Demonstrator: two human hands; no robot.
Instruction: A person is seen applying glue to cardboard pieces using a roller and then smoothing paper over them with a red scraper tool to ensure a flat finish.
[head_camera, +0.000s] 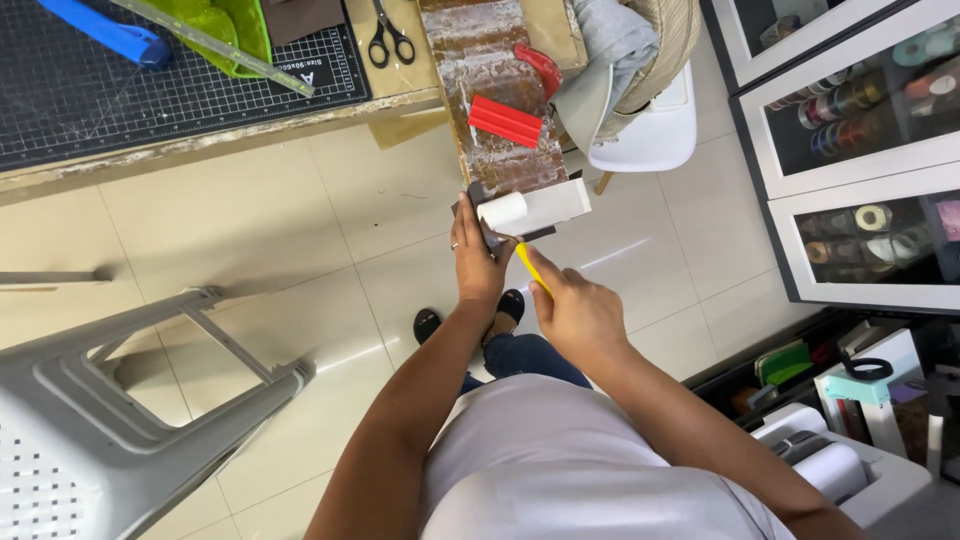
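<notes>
Glossy cream tiled floor (300, 230) (glass-fronted cabinets (850, 150) right).

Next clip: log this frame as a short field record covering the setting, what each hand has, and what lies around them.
setting: workshop with tiled floor, seen from above
left hand: grips a dark piece with a white block held against it
right hand: holds a yellow tool, tip at the dark piece
plank: worn board sloping off the table, red block on it
table: cutting mat, scissors, blue tool
nearby: grey plastic stool, white chair, glass cabinet of ribbon rolls
</notes>
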